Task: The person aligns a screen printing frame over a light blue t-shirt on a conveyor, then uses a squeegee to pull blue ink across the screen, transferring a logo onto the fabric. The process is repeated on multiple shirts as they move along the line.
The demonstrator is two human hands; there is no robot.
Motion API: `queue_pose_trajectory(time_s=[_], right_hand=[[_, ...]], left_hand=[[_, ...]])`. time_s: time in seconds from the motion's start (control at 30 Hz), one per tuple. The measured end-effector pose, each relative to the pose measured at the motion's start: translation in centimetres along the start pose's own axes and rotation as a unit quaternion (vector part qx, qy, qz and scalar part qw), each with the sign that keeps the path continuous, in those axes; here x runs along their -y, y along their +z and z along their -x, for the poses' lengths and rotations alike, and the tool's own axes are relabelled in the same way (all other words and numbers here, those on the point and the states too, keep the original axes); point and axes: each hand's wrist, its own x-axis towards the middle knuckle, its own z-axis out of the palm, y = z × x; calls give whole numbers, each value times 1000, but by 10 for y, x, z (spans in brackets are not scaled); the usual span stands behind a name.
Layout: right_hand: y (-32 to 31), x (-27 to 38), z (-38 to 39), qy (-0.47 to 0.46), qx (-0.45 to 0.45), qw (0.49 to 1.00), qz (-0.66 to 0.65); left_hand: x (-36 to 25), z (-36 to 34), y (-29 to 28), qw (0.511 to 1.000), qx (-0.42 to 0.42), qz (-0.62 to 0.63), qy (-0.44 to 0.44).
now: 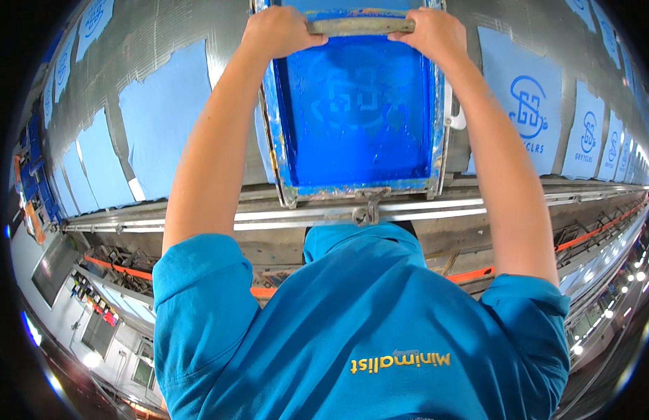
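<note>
At the far end of a blue-stained screen printing frame (338,189), both my arms are stretched forward. My left hand (279,31) wraps round the left end of a squeegee (359,26), and my right hand (436,33) is closed on its right end. The squeegee lies crosswise over the frame; its blade edge is hard to make out. Wet blue ink (359,150) coats the mesh on the near side of it, and a faint round design shows through. Whatever lies beneath the screen is mostly hidden.
Plain light-blue fabric pieces (163,126) lie on the long grey table to the left. On the right, fabric pieces (524,98) carry a dark blue print. A metal rail (268,224) with a clamp (368,210) runs along the near edge, above an orange strip (471,274).
</note>
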Motion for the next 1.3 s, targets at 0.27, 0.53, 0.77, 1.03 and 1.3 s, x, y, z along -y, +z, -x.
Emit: queue_pose_trajectory(time_s=[0.27,0.53,0.77,1.03,1.3], right_hand=[[61,-1,122,-82,-140,984,-66],[82,21,275,-106,-166,974,-111],[46,-1,189,-118,-96,979,-132],[-5,-11,17,-27,-62,995,-71],[7,-6,-14,10,-54,999,1]], left_hand=[[-43,105,59,997,-5,74,-30],[-106,252,107,983,-99,155,-16],[-60,167,49,992,82,93,0],[0,0,-24,998,32,44,-8],[13,-27,-8,999,-4,38,-19]])
